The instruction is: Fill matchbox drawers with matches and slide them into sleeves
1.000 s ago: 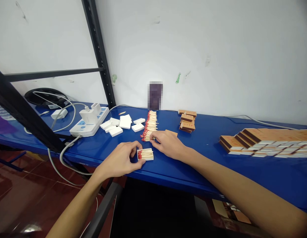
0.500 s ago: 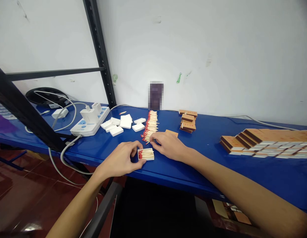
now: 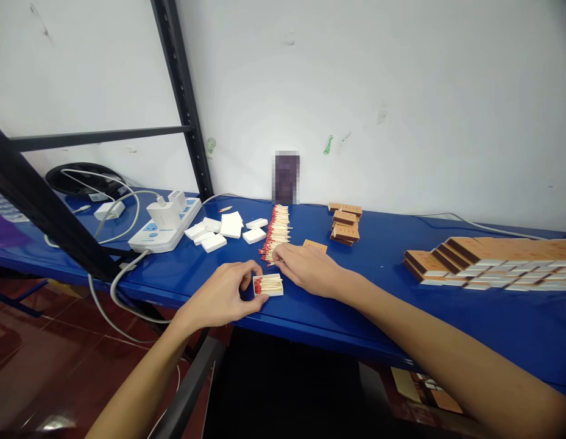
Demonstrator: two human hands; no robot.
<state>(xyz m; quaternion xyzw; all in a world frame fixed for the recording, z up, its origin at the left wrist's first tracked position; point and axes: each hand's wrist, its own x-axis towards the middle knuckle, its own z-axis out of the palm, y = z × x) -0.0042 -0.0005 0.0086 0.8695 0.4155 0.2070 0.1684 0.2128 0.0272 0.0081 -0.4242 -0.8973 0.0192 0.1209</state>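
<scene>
On the blue table, a small white matchbox tray (image 3: 277, 291) lies open with red-headed matches inside, their heads to the left. My left hand (image 3: 223, 294) grips its left end, thumb at the near side and fingers at the far side. Just beyond the tray is a long row of loose matches (image 3: 279, 228), heads mostly to the left. My right hand (image 3: 306, 268) is at the near end of this row, its fingers closed on matches there; the fingertips are partly hidden. Behind that hand a flat orange matchbox sleeve (image 3: 315, 246) lies on the table.
Several white trays (image 3: 231, 224) lie left of the matches. Orange sleeves (image 3: 345, 231) are piled to the right, and a large stack of matchboxes (image 3: 506, 259) stands farther right. A power strip (image 3: 166, 227) with cables and a black shelf post (image 3: 184, 91) occupy the left.
My right hand has shifted slightly left at the near end of the match row, fingers drawn closer together. My left hand still holds the tray in place.
</scene>
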